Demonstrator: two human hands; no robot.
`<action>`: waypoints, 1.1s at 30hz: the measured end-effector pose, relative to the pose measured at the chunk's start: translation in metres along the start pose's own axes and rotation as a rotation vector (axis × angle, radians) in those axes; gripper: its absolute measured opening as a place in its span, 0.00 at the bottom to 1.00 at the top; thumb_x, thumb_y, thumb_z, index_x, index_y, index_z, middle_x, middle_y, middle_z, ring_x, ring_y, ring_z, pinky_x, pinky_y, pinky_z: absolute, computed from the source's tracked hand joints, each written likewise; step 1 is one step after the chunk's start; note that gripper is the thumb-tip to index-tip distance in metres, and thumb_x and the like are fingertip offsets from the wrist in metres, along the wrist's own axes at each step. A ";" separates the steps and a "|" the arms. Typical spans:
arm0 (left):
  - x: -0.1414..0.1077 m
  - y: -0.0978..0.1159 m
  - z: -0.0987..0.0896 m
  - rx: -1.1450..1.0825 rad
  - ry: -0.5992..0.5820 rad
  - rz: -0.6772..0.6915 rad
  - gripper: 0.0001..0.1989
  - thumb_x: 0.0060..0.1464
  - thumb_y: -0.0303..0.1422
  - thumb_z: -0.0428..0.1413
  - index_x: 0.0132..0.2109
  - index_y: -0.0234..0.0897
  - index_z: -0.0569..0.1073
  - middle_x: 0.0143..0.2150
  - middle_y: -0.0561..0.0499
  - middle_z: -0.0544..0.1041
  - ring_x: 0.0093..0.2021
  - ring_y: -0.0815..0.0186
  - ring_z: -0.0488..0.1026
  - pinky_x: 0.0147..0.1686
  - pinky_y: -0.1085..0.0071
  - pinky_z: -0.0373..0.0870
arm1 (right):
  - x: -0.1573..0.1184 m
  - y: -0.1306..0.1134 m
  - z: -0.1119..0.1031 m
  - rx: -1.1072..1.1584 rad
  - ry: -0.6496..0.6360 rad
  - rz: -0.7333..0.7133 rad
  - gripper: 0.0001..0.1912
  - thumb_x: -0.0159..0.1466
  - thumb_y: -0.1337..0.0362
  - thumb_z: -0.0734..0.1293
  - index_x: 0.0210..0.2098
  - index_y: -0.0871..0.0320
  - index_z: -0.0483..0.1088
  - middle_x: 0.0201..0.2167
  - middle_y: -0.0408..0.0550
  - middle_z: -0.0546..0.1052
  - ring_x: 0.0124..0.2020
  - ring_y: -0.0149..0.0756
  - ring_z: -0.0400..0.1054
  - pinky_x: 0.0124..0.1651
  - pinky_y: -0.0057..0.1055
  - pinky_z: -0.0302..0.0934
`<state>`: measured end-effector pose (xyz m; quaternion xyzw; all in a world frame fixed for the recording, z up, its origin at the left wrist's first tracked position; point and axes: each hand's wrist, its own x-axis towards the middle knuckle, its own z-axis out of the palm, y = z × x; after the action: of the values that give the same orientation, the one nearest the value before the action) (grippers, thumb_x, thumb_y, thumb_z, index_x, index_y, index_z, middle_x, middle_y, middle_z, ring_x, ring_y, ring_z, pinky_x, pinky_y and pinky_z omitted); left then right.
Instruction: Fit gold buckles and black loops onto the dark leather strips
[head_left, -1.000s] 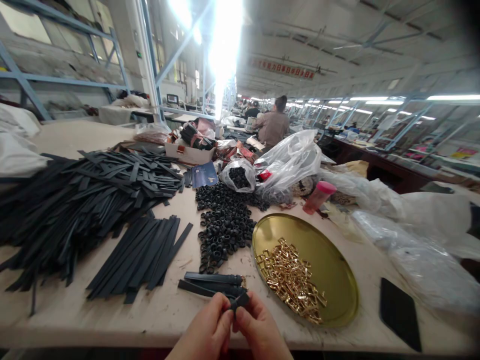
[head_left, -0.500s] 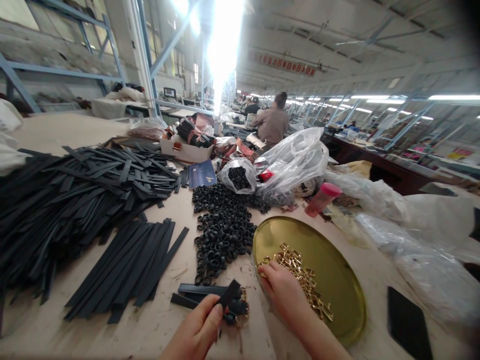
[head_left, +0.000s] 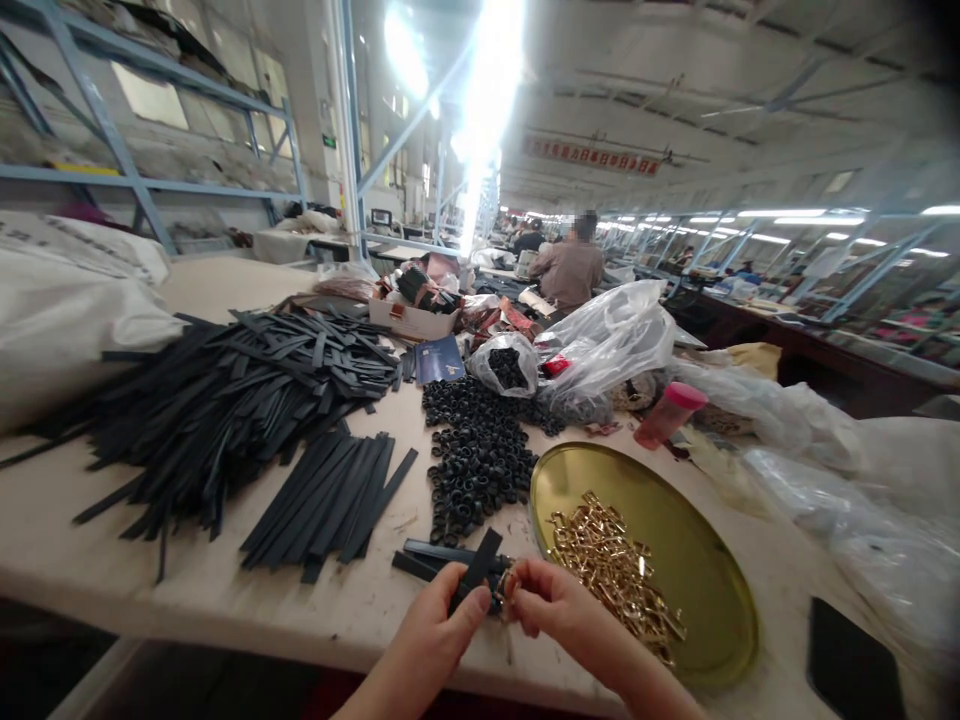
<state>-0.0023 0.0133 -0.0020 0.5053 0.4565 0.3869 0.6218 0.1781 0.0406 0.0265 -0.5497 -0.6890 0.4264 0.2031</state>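
Observation:
Near the table's front edge, my left hand [head_left: 444, 622] pinches a black strap [head_left: 481, 560] between thumb and fingers. Close beside it on the right, my right hand [head_left: 546, 600] has its fingertips pinched on a small gold buckle [head_left: 510, 588], partly hidden by the fingers. More black straps [head_left: 416, 566] lie just behind my left hand. To the right, an oval gold tray [head_left: 705, 560] bears a heap of gold buckles [head_left: 607, 560]. Small black loops [head_left: 480, 465] are piled behind the hands. Black strips [head_left: 322, 505] lie in a row on the left.
A large heap of black strips [head_left: 247, 390] covers the left. Behind are a clear bag of loops [head_left: 507, 366], a blue booklet [head_left: 439, 360] and a pink-lidded jar [head_left: 669, 415]. A black flat object [head_left: 853, 660] lies at right. A person [head_left: 571, 265] is further back.
My right hand has left the buckle heap on the tray and come beside my left hand with a buckle. The view has shifted, so the table appears further right.

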 end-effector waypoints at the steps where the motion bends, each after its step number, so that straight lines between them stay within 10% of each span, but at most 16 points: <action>1: -0.002 0.004 0.001 0.032 0.012 0.042 0.20 0.50 0.48 0.50 0.36 0.33 0.67 0.26 0.55 0.67 0.26 0.71 0.62 0.27 0.77 0.59 | -0.009 -0.006 0.009 0.162 -0.049 0.013 0.05 0.58 0.65 0.58 0.28 0.59 0.64 0.20 0.39 0.69 0.20 0.26 0.60 0.24 0.22 0.55; 6: -0.015 0.021 0.004 0.160 -0.004 0.042 0.15 0.54 0.43 0.47 0.34 0.33 0.66 0.28 0.53 0.68 0.30 0.69 0.64 0.32 0.75 0.61 | -0.034 -0.019 0.043 0.678 -0.098 0.085 0.06 0.54 0.62 0.65 0.27 0.60 0.68 0.22 0.40 0.72 0.19 0.24 0.60 0.25 0.24 0.56; 17: -0.052 0.021 -0.003 0.537 -0.037 -0.043 0.11 0.54 0.36 0.44 0.31 0.35 0.67 0.26 0.54 0.69 0.29 0.67 0.65 0.30 0.74 0.57 | -0.039 -0.023 0.055 1.424 0.290 0.244 0.12 0.47 0.65 0.72 0.31 0.62 0.72 0.30 0.47 0.77 0.33 0.30 0.71 0.40 0.27 0.64; 33: -0.037 0.003 0.003 0.386 0.007 -0.136 0.11 0.51 0.35 0.44 0.25 0.36 0.63 0.20 0.58 0.61 0.25 0.70 0.59 0.25 0.76 0.53 | -0.039 -0.016 0.084 1.163 0.418 0.210 0.24 0.47 0.48 0.70 0.37 0.58 0.74 0.35 0.48 0.78 0.40 0.38 0.69 0.46 0.33 0.62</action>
<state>-0.0098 -0.0217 0.0076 0.5816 0.5574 0.2512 0.5366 0.1183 -0.0264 0.0006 -0.4858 -0.2323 0.6328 0.5564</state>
